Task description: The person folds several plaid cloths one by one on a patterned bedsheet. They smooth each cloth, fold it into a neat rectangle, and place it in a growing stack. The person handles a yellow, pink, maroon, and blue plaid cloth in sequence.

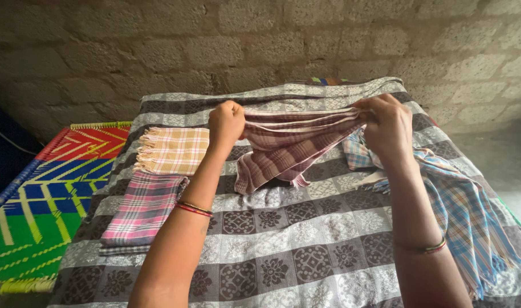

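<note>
Above the bed (306,251), spread with a grey and white patterned cover: one maroon checked cloth (289,145), held stretched between both hands, its lower part hanging in folds just over the cover. Left hand (226,122): fist closed on the cloth's left edge. Right hand (387,125): fingers pinching the right edge. At left on the bed: folded cream plaid cloth (175,149); folded pink plaid cloth (143,208) touching it. At right: loose blue checked cloth (460,211), under the right forearm. Beside the bed, left: multicoloured woven cot (38,199).
</note>
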